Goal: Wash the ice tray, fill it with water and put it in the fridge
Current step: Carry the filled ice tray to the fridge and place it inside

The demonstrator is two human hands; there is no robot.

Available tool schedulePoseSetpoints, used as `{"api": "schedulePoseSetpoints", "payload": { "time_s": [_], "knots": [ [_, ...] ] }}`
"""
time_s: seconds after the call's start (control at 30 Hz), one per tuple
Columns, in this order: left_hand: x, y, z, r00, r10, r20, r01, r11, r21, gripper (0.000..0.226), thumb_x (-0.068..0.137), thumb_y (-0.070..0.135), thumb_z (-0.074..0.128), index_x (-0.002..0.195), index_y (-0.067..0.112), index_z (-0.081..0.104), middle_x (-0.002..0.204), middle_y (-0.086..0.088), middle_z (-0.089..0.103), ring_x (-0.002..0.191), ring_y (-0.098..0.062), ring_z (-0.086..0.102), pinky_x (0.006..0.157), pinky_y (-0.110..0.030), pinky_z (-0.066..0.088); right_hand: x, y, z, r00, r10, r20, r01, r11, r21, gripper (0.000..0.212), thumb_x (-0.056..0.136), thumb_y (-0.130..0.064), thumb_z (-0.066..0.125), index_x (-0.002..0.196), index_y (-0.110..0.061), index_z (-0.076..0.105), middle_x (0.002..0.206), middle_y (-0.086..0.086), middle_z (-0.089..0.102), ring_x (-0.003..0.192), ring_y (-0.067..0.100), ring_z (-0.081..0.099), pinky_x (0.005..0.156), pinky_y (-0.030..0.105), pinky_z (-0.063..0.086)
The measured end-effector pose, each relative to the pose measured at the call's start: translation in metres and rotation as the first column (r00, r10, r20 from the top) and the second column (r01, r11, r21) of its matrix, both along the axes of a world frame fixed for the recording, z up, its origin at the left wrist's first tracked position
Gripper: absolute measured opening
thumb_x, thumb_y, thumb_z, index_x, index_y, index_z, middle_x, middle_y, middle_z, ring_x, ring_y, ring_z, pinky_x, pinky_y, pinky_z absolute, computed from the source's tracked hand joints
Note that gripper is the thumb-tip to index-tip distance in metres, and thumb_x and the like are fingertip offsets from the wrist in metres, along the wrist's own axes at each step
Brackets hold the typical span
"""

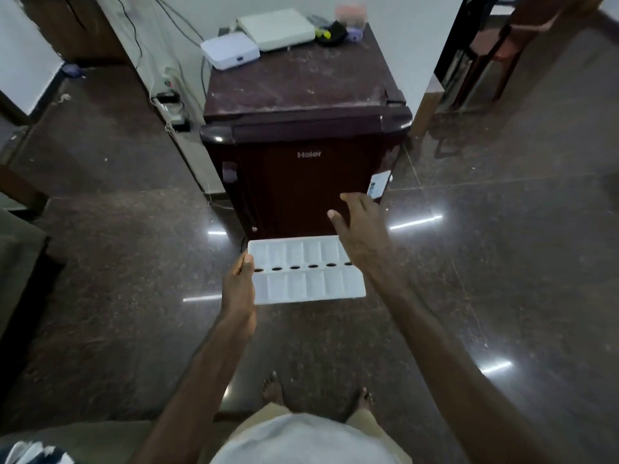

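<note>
Before the shut Haier mini fridge (301,169), the left hand (238,286) pinches one end of the white ice tray (306,271), held level, while the right hand (358,229) reaches forward with fingers spread, so that one-ended grip could tip water out.

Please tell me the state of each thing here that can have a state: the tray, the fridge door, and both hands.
Ice tray: held level by its left end, in front of the fridge; water inside cannot be told.
Fridge door: closed.
Left hand: grip shut on the ice tray.
Right hand: open, fingers spread, reaching toward the fridge door, holding nothing.
</note>
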State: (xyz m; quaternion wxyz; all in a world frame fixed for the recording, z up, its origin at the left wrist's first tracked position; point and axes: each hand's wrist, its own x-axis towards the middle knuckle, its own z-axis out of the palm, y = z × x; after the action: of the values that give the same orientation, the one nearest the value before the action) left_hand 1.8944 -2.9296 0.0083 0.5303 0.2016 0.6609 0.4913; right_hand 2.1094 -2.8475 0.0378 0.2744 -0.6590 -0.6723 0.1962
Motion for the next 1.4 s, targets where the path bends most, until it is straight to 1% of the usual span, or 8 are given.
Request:
{"api": "schedulePoseSetpoints", "payload": {
  "time_s": [0.17, 0.37, 0.6, 0.77, 0.9, 0.97, 1.13, 1.4],
  "knots": [
    [-0.042, 0.018, 0.006, 1.000, -0.013, -0.010, 0.014, 1.000, 0.024, 0.027, 0.112, 0.031, 0.042, 0.114, 0.031, 0.069, 0.102, 0.001, 0.073, 0.096, -0.024, 0.070, 0.074, -0.039, 0.057, -0.068, 0.077, 0.004, 0.987, 0.066, 0.144, -0.076, 0.995, 0.065, 0.068, 0.104, -0.047, 0.053, 0.159, -0.011, 0.035, 0.167, 0.012, 0.030, 0.155, 0.032, 0.024, 0.125, 0.047, 0.028],
    [-0.091, 0.032, 0.001, 1.000, -0.006, -0.026, 0.007, 1.000, 0.027, 0.025, 0.112, 0.031, 0.043, 0.116, 0.031, 0.068, 0.102, -0.001, 0.072, 0.096, -0.027, 0.069, 0.073, -0.039, 0.058, -0.125, 0.150, 0.009, 0.925, 0.146, 0.351, -0.181, 0.981, 0.071, 0.081, 0.104, -0.058, 0.043, 0.166, -0.015, 0.014, 0.174, 0.009, 0.005, 0.161, 0.031, 0.000, 0.130, 0.049, 0.004],
    [-0.131, 0.042, -0.001, 1.000, 0.026, -0.014, -0.026, 1.000, 0.018, 0.031, 0.112, 0.031, 0.043, 0.134, 0.023, 0.064, 0.102, -0.001, 0.070, 0.094, -0.025, 0.068, 0.068, -0.037, 0.056, -0.158, 0.208, 0.017, 0.824, 0.221, 0.521, -0.233, 0.972, -0.043, 0.083, 0.104, -0.063, 0.038, 0.166, -0.021, 0.004, 0.175, 0.007, -0.006, 0.160, 0.031, -0.010, 0.130, 0.050, -0.002],
    [-0.150, 0.046, 0.000, 0.999, 0.044, -0.015, -0.044, 0.999, 0.027, 0.033, 0.111, 0.032, 0.043, 0.135, 0.020, 0.064, 0.107, -0.006, 0.071, 0.096, -0.027, 0.069, 0.065, -0.035, 0.055, -0.165, 0.234, 0.013, 0.824, 0.256, 0.505, -0.208, 0.967, -0.150, 0.087, 0.101, -0.073, 0.029, 0.166, -0.024, -0.002, 0.173, 0.007, -0.014, 0.159, 0.033, -0.018, 0.129, 0.052, -0.007],
    [-0.160, 0.047, -0.001, 0.999, 0.041, -0.014, -0.041, 0.999, 0.034, 0.034, 0.112, 0.034, 0.042, 0.135, 0.023, 0.065, 0.120, -0.014, 0.073, 0.108, -0.036, 0.071, 0.073, -0.044, 0.062, -0.165, 0.241, 0.001, 0.838, 0.263, 0.478, -0.188, 0.962, -0.200, 0.093, 0.097, -0.079, 0.027, 0.166, -0.025, -0.004, 0.174, 0.008, -0.012, 0.159, 0.034, -0.018, 0.129, 0.053, -0.008],
    [-0.165, 0.047, -0.001, 0.999, 0.044, -0.012, -0.044, 0.998, 0.035, 0.034, 0.112, 0.034, 0.042, 0.134, 0.024, 0.065, 0.120, -0.014, 0.074, 0.110, -0.037, 0.071, 0.080, -0.049, 0.063, -0.165, 0.243, -0.005, 0.843, 0.248, 0.478, -0.190, 0.968, -0.166, 0.093, 0.096, -0.079, 0.027, 0.166, -0.025, -0.002, 0.174, 0.009, -0.007, 0.159, 0.034, -0.015, 0.129, 0.053, -0.008],
    [-0.169, 0.050, 0.001, 0.999, 0.036, -0.031, -0.034, 0.998, 0.050, 0.031, 0.112, 0.033, 0.042, 0.126, 0.026, 0.069, 0.119, -0.014, 0.074, 0.110, -0.038, 0.070, 0.074, -0.045, 0.061, -0.158, 0.239, -0.013, 0.832, 0.222, 0.508, -0.199, 0.975, -0.101, 0.090, 0.096, -0.079, 0.028, 0.166, -0.027, 0.007, 0.174, 0.006, 0.005, 0.161, 0.029, -0.003, 0.130, 0.050, -0.004],
    [-0.171, 0.045, 0.012, 0.996, 0.074, -0.039, -0.072, 0.996, 0.051, 0.030, 0.112, 0.030, 0.041, 0.112, 0.028, 0.071, 0.121, -0.018, 0.072, 0.114, -0.042, 0.067, 0.092, -0.059, 0.057, -0.158, 0.255, 0.006, 0.843, 0.230, 0.487, -0.174, 0.972, -0.158, 0.090, 0.095, -0.082, 0.020, 0.164, -0.024, 0.021, 0.172, 0.004, 0.016, 0.158, 0.028, 0.011, 0.129, 0.053, 0.008]
  ]
}}
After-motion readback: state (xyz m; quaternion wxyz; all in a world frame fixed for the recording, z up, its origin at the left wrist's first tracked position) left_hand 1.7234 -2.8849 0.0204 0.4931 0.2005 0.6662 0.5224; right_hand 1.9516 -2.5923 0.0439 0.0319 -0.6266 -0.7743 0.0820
